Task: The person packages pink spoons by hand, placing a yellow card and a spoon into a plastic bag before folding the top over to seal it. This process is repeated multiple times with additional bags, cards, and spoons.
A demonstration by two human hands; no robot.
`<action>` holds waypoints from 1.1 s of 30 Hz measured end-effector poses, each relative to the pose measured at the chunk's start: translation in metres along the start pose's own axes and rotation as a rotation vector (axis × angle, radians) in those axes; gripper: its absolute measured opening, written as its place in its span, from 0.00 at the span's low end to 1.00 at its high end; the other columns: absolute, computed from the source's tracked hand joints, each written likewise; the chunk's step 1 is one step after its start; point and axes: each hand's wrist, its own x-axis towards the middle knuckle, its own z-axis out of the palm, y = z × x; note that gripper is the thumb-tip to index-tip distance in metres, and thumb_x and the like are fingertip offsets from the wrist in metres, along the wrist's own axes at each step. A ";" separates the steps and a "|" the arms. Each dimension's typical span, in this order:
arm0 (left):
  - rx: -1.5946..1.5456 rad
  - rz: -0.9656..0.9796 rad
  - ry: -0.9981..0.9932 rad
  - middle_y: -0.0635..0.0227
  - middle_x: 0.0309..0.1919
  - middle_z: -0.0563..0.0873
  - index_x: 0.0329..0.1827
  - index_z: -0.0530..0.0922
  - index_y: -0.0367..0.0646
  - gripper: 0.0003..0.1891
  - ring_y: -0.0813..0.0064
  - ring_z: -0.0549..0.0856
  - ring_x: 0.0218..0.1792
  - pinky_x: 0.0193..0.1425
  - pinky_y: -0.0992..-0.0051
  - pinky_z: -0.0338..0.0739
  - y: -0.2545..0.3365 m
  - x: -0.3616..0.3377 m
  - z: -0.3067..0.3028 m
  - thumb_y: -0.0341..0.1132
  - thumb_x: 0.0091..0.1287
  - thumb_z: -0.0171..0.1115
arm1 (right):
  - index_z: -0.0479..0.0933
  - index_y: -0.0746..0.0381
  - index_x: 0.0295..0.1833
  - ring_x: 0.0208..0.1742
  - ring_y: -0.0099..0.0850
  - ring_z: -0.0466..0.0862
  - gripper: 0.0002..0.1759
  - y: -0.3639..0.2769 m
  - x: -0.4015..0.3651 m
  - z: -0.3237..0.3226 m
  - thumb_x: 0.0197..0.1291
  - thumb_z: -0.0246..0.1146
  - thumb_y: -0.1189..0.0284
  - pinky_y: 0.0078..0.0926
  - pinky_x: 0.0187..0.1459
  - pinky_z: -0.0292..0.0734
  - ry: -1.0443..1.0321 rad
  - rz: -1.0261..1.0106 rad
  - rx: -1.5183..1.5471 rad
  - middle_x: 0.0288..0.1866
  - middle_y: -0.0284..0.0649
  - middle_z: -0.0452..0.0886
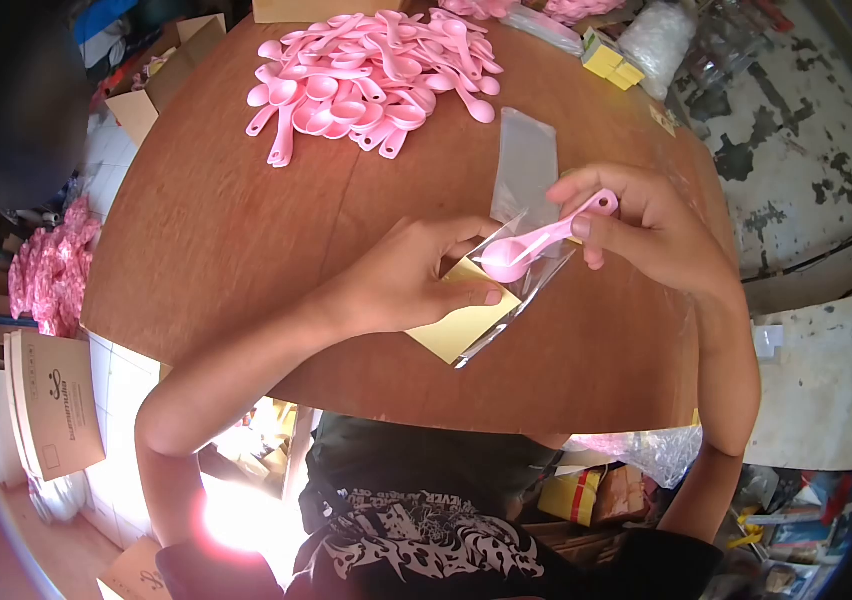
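Looks like the bagging step: left hand (pixel 416 285) pins clear sleeve (pixel 524 303) with yellow card (pixel 456 327) at table's (pixel 246 220) 4 o'clock, right hand (pixel 646 225) pinches pink spoon (pixel 544 241) bowl-first at its mouth; next needs the mouth held open and a straight push toward 7 o'clock.

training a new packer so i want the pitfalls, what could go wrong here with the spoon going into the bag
1. The right hand pinches the pink spoon by its handle end, with the bowl at the mouth of the clear bag. The bowl could snag the film and crumple the opening.
2. The left hand pins the bag close to the near edge of the table. A slip might push the bag and the yellow card off.
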 end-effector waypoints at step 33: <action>-0.160 0.231 0.111 0.58 0.60 0.77 0.67 0.69 0.38 0.28 0.65 0.77 0.63 0.67 0.62 0.71 0.000 -0.003 -0.002 0.42 0.69 0.66 | 0.82 0.70 0.51 0.40 0.24 0.85 0.12 -0.017 -0.027 0.015 0.67 0.62 0.74 0.20 0.46 0.80 0.335 -0.157 0.222 0.45 0.40 0.86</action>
